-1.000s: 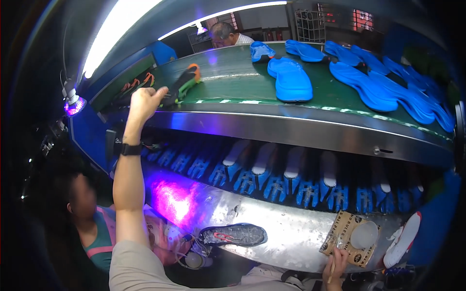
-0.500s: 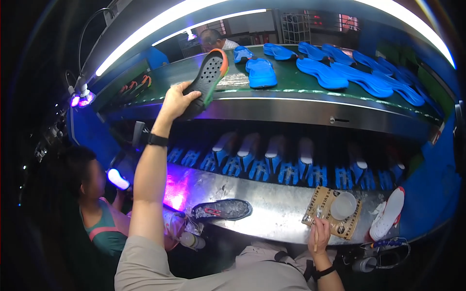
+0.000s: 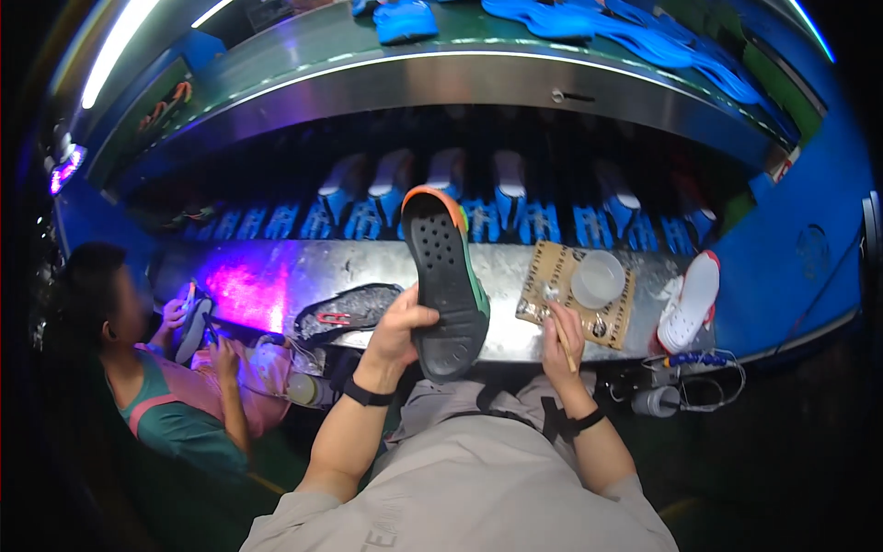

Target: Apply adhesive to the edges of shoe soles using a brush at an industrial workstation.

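Note:
My left hand (image 3: 394,333) grips a black shoe sole (image 3: 446,287) with an orange and green rim, thumb on its perforated face. It is held upright over the front edge of the metal bench. My right hand (image 3: 561,348) closes around a thin wooden-handled brush (image 3: 572,362), whose tip is hard to make out. It is beside a printed cardboard piece (image 3: 538,293), on which stands a translucent round bowl (image 3: 597,280). To the left, near my left hand, another dark sole (image 3: 345,311) with a red mark lies on the bench.
A white shoe (image 3: 692,299) with red edging stands at the bench's right end. Behind, a row of blue holders (image 3: 363,219) lines a dark recess under a shelf bearing blue soles (image 3: 575,20). At left, another person (image 3: 179,405) handles a sole under violet light.
My left hand has brought the sole down from the upper shelf to in front of me. The view has tilted downward. My right hand still holds the brush beside the cardboard.

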{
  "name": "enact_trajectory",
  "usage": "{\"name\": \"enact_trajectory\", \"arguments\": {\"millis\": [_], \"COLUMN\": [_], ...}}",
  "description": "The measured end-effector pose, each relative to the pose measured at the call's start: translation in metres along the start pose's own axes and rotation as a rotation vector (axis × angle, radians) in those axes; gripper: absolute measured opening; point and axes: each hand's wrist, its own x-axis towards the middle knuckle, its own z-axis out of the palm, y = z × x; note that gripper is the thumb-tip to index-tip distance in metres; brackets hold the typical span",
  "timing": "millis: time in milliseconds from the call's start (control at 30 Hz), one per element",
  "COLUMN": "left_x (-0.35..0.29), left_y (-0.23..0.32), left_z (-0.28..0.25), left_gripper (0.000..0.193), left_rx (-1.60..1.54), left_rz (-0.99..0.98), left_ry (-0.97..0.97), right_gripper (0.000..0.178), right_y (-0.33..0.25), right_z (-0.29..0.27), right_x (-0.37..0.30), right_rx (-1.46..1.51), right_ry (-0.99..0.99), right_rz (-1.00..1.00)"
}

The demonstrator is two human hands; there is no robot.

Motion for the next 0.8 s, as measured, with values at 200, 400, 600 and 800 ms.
{"name": "enact_trajectory", "arguments": {"millis": [200, 400, 600, 800], "left_x": [-0.016, -0.011, -0.014, -0.020], "left_y": [-0.057, -0.056, -0.053, -0.053], "left_z": [0.000, -0.004, 0.001, 0.003], "left_gripper": [0.076, 0.073, 0.088, 0.090], "left_rx": [-0.522, -0.430, -0.280, -0.283], "left_rz": [-0.167, -0.115, -0.157, -0.165], "left_ry": [0.015, -0.052, -0.039, -0.024], "right_gripper": [0.030, 0.030, 0.029, 0.023], "right_y": [-0.004, -0.002, -0.004, -0.015], "right_z": [0.001, 0.003, 0.004, -0.012], "right_x": [0.004, 0.003, 0.005, 0.016], "right_rx": [0.084, 0.038, 0.006, 0.180], "right_ry": [-0.022, -0.026, -0.024, -0.017], "right_rz": [0.086, 0.063, 0.026, 0.224]}}
